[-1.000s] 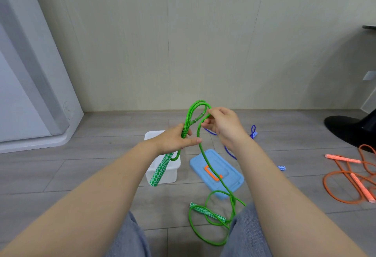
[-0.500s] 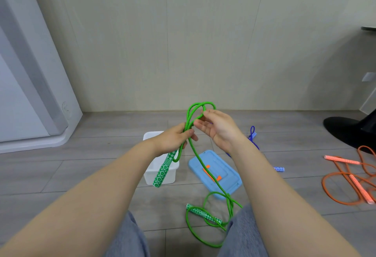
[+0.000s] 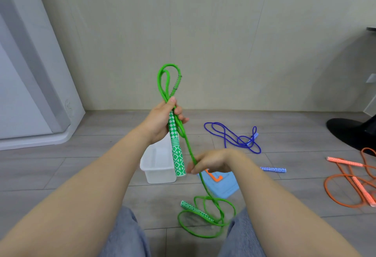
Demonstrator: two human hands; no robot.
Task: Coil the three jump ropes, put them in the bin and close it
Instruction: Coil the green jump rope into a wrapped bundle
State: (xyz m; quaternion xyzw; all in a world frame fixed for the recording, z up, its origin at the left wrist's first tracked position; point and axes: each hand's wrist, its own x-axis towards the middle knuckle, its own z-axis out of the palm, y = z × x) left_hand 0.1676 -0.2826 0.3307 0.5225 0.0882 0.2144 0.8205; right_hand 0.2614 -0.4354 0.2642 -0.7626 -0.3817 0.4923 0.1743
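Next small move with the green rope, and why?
Probably the right hand lifts its pinched strand up to the left hand as another loop: the left hand clamps a handle and two loops, while most of the green rope lies loose on the floor.

A single wide-angle view from the person's head faces forward and down, close over both forearms, taking in the grey wood-plank floor (image 3: pixel 61 165) and the pale beige panelled wall (image 3: pixel 223 33) beyond it.
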